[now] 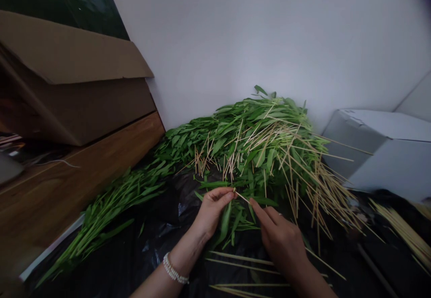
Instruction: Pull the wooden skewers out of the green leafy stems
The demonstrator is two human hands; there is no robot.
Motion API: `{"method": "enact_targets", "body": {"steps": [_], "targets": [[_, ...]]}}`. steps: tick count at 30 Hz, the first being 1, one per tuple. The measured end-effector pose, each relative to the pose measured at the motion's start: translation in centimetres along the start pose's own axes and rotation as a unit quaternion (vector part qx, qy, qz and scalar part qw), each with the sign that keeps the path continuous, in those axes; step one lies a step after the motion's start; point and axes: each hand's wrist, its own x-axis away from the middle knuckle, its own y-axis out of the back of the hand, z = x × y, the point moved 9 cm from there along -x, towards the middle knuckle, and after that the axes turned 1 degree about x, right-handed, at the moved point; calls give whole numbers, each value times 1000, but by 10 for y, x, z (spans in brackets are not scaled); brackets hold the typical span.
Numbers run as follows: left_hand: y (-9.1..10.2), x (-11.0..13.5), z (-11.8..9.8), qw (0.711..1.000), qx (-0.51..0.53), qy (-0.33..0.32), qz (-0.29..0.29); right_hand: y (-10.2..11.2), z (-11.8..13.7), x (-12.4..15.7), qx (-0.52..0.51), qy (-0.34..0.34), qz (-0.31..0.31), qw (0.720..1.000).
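Observation:
My left hand, with a beaded bracelet on its wrist, is closed in a pinch on a leafy green stem whose leaves hang below the fingers. From the right, my right hand is closed on a thin wooden skewer. The skewer's far end meets the stem at my left fingertips; whether it is inside the stem I cannot tell. Just beyond both hands lies a big heap of leafy greens, with many skewers sticking out of it.
Black plastic sheeting covers the work surface. Loose skewers lie near my right forearm, and a bundle of sticks is at far right. More greens lie left. A cardboard box and a white box flank the heap.

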Motion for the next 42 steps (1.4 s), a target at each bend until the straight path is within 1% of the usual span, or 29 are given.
{"method": "enact_targets", "body": {"steps": [10, 14, 19, 27, 38, 42], "targets": [[3, 1, 0, 999, -35, 11, -22, -1, 2, 0, -4, -1, 11, 1000], [3, 1, 0, 999, -20, 8, -28, -1, 2, 1, 0, -15, 22, 1000], [3, -2, -3, 1000, 11, 1, -20, -1, 2, 1, 2, -17, 24, 1000], [1, 0, -2, 1000, -6, 1, -16, -1, 2, 1, 0, -17, 24, 1000], [5, -1, 3, 999, -33, 6, -19, -4, 3, 3, -10, -19, 26, 999], [5, 0, 3, 999, -39, -9, -26, -6, 3, 4, -12, -23, 31, 999]]}}
